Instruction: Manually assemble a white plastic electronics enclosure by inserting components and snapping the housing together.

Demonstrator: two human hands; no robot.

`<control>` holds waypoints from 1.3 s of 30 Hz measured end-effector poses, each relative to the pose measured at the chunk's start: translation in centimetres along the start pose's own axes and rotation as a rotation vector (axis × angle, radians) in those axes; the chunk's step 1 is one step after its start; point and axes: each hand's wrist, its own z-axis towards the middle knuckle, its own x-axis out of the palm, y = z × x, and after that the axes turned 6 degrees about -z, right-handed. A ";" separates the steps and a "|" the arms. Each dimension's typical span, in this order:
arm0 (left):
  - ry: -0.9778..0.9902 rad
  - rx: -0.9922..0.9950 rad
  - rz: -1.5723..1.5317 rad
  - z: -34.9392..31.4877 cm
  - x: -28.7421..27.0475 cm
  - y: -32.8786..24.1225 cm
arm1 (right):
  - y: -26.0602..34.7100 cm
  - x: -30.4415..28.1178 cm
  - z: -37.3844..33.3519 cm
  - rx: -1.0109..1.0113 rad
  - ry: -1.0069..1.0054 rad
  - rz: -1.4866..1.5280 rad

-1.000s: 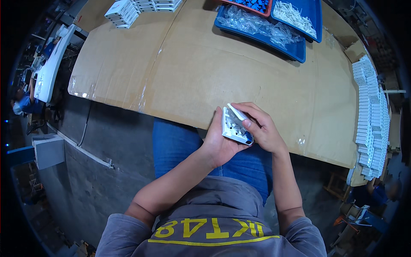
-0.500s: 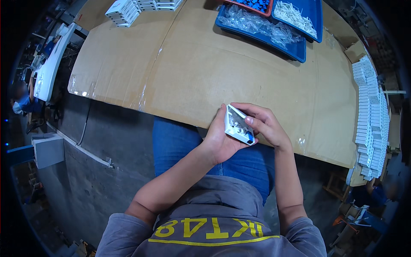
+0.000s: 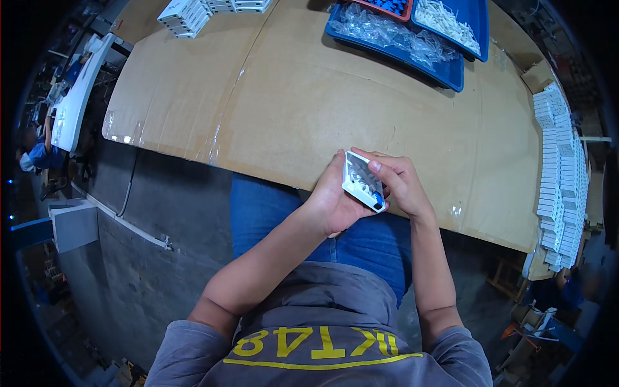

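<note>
Between my two hands, at the table's near edge, is a small white box (image 3: 363, 182) with an open or clear face. Small white and grey pieces and a blue bit lie inside it; their exact kind is too small to tell. My left hand (image 3: 333, 198) cradles the box from the left and below, fingers wrapped behind it. From the right, my right hand (image 3: 401, 183) grips the upper right edge, its thumb on the front face and its fingers mostly hidden behind.
A cardboard-covered table (image 3: 284, 116) spreads ahead. At the far right sit a blue tray of clear plastic bags (image 3: 387, 32), a red tray of blue pieces (image 3: 390, 6) and a blue tray of white pieces (image 3: 445, 22). White boxes stand stacked far left (image 3: 184, 18) and right (image 3: 556, 187).
Both hands and the white box have shifted slightly up and right, and the box is turned a little more upright. My right thumb has moved up along its face.
</note>
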 end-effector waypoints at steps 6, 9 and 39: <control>-0.021 -0.011 0.039 0.0 0.3 -0.2 | 0.1 -0.1 0.0 -0.018 -0.003 0.013; -0.040 -0.010 0.051 0.0 0.5 -0.1 | 0.3 -0.1 0.1 0.000 0.005 -0.011; -0.020 0.367 0.431 -3.3 2.2 2.0 | 0.8 2.0 -4.1 -0.658 -0.078 -0.613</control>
